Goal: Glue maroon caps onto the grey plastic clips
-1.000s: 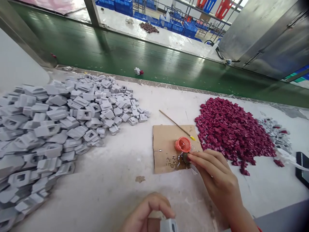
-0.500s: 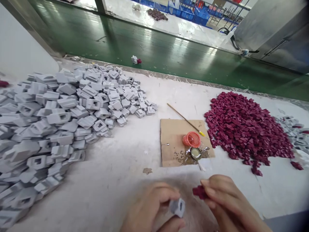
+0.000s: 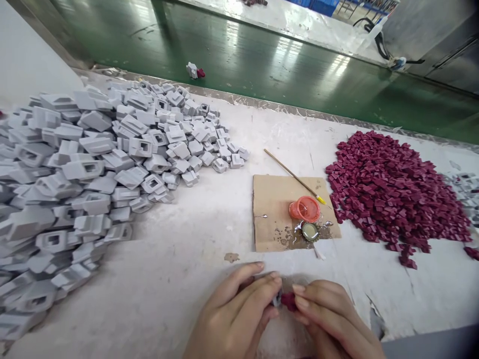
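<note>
At lower centre, the left hand (image 3: 234,311) grips a grey housing (image 3: 277,299); the right hand (image 3: 329,319) pinches a maroon insert (image 3: 288,300), touching its right side.

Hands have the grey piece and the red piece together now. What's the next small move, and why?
Probably press the red piece fully into the grey piece. The left hand pinches the grey one and the right hand the red one, and they meet end to end, with red showing between the fingertips.
</note>
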A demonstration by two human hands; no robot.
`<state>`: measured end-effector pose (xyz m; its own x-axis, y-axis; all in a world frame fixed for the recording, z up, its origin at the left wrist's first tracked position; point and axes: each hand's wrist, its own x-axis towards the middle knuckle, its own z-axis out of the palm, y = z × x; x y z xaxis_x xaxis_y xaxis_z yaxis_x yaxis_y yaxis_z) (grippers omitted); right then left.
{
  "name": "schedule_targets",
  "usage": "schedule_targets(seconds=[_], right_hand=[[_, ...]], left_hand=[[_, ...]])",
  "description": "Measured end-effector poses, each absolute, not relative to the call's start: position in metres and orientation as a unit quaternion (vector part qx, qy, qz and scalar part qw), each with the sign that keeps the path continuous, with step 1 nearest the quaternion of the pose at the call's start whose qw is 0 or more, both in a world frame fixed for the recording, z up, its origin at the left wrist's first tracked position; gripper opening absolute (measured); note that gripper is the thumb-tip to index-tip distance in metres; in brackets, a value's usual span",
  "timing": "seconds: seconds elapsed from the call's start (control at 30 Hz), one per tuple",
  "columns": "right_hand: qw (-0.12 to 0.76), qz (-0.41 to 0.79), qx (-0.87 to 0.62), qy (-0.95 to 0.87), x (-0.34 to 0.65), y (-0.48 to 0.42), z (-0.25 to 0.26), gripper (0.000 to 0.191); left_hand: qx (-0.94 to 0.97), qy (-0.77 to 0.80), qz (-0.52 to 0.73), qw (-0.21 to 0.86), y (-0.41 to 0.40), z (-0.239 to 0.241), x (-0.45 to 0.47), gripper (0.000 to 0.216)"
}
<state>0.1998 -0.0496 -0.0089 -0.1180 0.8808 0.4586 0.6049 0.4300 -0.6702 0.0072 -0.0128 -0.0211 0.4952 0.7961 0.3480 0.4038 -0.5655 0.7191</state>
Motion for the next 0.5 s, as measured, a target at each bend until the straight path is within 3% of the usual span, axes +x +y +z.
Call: schedule_targets(seconds=[0.4,0.5], right_hand=[[0.353,0.153,-0.476,-0.791,0.199,-0.044,-0.006,0.028],[0.404,0.146,-0.487,-0.761,0.189,-0.042,-0.008,0.021]], left_hand=[[0.812,0.370,0.329,0.309,-0.015,-0.025,0.004,0.027],[0.810,0.373,0.325,0.316,-0.015,-0.028,-0.001,0.031]])
